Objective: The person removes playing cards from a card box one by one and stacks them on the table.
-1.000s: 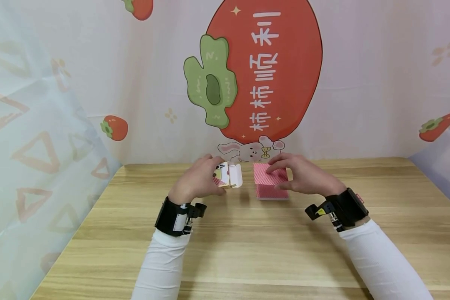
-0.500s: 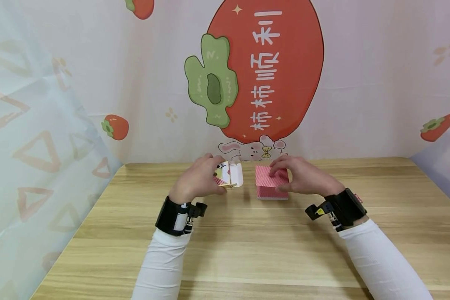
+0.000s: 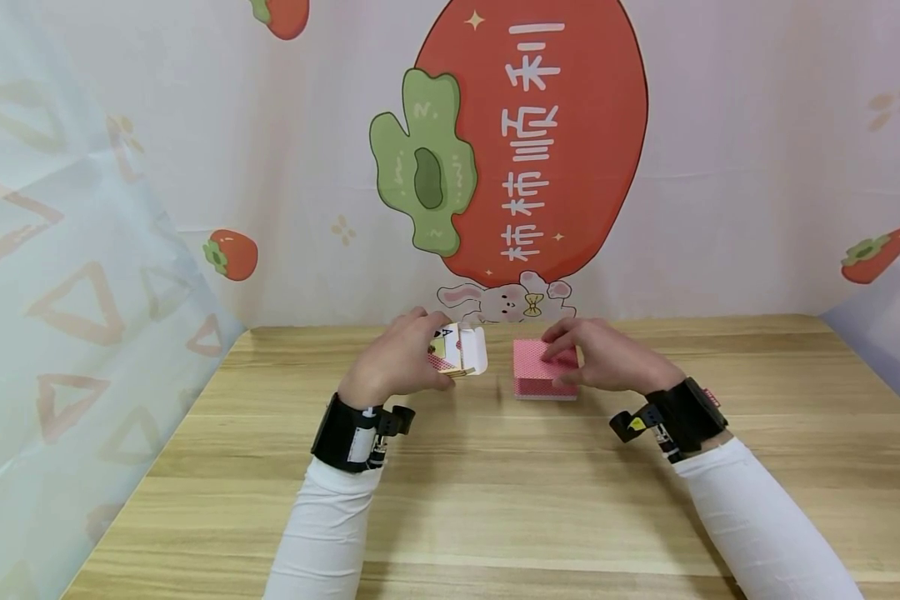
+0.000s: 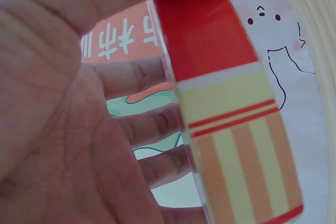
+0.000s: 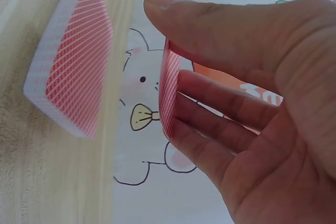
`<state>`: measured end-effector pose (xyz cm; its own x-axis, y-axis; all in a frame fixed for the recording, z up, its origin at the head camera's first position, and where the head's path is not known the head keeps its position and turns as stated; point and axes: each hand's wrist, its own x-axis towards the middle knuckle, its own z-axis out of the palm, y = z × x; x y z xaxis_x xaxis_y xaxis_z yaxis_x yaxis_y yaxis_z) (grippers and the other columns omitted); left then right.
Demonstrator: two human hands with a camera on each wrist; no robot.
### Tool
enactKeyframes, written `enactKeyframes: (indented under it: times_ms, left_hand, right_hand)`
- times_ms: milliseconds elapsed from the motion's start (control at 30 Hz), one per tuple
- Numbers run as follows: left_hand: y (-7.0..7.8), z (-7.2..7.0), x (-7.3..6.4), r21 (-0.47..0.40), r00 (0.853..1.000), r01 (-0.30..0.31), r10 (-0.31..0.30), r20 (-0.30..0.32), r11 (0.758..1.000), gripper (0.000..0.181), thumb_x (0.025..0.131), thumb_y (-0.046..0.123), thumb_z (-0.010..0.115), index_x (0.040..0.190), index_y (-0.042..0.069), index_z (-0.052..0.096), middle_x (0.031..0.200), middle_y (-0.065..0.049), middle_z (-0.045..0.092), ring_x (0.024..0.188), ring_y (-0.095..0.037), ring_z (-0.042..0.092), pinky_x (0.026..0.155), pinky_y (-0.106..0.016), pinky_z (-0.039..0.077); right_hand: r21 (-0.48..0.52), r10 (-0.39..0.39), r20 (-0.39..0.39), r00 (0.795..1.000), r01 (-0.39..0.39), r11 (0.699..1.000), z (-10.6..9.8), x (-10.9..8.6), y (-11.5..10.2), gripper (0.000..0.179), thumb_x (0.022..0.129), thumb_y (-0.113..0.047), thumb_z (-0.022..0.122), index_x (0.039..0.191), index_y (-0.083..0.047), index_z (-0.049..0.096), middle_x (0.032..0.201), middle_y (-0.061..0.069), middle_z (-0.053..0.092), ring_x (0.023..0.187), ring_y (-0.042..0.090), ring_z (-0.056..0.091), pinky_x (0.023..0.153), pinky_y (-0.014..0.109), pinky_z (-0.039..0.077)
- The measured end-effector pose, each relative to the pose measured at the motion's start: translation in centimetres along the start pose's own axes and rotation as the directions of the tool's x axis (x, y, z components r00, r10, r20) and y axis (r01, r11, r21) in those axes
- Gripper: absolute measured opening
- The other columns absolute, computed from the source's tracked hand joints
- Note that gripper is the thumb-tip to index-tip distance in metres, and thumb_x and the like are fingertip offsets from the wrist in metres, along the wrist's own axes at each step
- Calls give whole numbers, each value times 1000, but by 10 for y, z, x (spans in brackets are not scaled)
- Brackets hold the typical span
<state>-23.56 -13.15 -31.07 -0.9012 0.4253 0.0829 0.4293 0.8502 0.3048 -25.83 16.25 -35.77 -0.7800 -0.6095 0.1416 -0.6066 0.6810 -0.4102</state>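
Observation:
In the head view my left hand point(image 3: 397, 354) grips a playing card box point(image 3: 450, 348) with its white end flap open. The left wrist view has the box's red and striped side point(image 4: 226, 98), with the thumb over its top edge and fingers behind. My right hand point(image 3: 615, 357) pinches a red-patterned playing card point(image 5: 169, 90) between thumb and fingertips; whether it is one card or a thin few, I cannot tell. Just under it in the head view, a deck of playing cards point(image 5: 81, 61) lies on the table, apart from the held card.
Both hands are over the far part of the wooden table point(image 3: 450, 500). Close behind the table's back edge hangs a printed cloth point(image 3: 742, 208) with a large red fruit and a rabbit on it.
The held card has come down and nearer to me over the deck, and the right hand has shifted slightly with it. The left hand and card box stay almost still.

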Motion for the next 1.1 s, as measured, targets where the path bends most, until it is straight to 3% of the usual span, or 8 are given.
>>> enactKeyframes:
  times_ms: [600, 1100]
  left_hand:
    - [0, 0, -1, -8, 1000, -5, 5, -2, 1000, 71, 59, 28, 81, 123, 14, 52, 98, 1, 47, 91, -17, 44, 74, -29, 39]
    - [1, -1, -1, -7, 1000, -11, 11, -11, 1000, 71, 58, 27, 81, 122, 14, 53, 95, 1, 46, 89, -17, 44, 74, -28, 39]
  right_hand:
    - [-19, 33, 62, 998, -32, 999, 11, 2, 6, 27, 73, -24, 74, 100, -19, 71, 119, 4, 53, 110, 24, 47, 87, 34, 41]
    - [-30, 64, 90, 994, -61, 998, 21, 6, 9, 28, 72, -26, 75, 99, -20, 71, 120, 5, 53, 110, 27, 45, 89, 40, 39]
